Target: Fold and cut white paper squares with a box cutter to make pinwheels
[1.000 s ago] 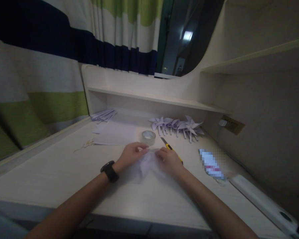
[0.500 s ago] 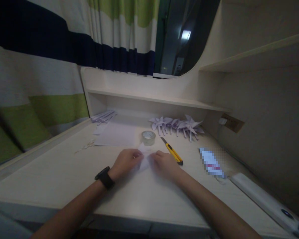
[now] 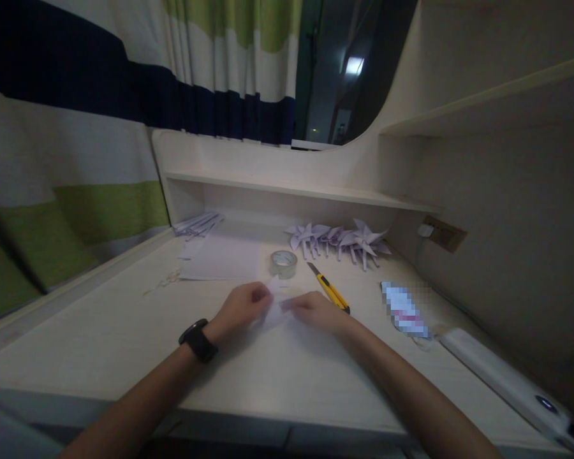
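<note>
Both hands had drawn back from the clear tape roll since a second earlier, exposing more of the yellow cutter at center right. Marks inside the roll were too small to read. Just below it, mid-frame, the left hand pinched folded white paper; the right hand's fingers, held close together, touched it, their grip impossible to tell.
</note>
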Demonstrator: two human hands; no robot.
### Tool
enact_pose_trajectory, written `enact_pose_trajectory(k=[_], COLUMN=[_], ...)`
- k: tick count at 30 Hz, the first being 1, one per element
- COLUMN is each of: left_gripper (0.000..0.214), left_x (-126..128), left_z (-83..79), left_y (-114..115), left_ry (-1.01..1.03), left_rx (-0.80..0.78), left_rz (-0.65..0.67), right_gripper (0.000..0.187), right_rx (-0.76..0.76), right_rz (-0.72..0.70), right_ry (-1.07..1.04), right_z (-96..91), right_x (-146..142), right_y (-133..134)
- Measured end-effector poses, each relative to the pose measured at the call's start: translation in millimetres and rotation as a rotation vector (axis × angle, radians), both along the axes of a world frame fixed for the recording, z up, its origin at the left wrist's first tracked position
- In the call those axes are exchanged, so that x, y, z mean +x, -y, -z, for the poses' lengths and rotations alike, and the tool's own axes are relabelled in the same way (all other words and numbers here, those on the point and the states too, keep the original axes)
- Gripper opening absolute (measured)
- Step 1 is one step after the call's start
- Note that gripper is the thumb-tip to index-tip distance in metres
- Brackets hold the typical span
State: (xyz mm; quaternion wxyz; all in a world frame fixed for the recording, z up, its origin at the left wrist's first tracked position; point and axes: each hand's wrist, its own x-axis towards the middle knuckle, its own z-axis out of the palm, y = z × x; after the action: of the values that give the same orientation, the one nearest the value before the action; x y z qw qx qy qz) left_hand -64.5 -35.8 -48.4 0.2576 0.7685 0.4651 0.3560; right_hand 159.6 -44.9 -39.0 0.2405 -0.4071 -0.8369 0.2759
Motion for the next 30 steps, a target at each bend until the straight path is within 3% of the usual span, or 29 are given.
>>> enact_pose_trajectory(k=[4, 7, 13, 22, 30], left_gripper=[0.023, 0.024, 0.022, 0.022, 0.029], left_x=[0.1, 0.5, 1.7, 0.2, 1.7], left_z=[-2.9, -5.2, -3.2, -0.8, 2.1], left_y=[3.0, 4.2, 0.0, -3.2, -6.8], left_ry=[0.011, 0.008, 0.042, 0.080, 0.288], left_rx=[-0.014, 0.000, 0.057, 0.078, -0.119], left_rz=[0.003, 0.012, 0.044, -0.005, 0.116], right_gripper=[0.016, 0.016, 0.014, 0.018, 0.013], right_rx=[-0.160, -0.219, 0.067, 0.260, 0.453], right_rz=[-0.024, 0.063, 0.277, 0.422, 0.412], right_ry=[-0.046, -0.113, -0.087, 0.017, -0.072], right_z=[-1.6, -1.8, 0.5, -4.7, -0.6], right_x=[1.6, -0.7, -10.1, -17.5, -26.3], right_y=[-0.3, 0.1, 0.8, 11.0, 16.1])
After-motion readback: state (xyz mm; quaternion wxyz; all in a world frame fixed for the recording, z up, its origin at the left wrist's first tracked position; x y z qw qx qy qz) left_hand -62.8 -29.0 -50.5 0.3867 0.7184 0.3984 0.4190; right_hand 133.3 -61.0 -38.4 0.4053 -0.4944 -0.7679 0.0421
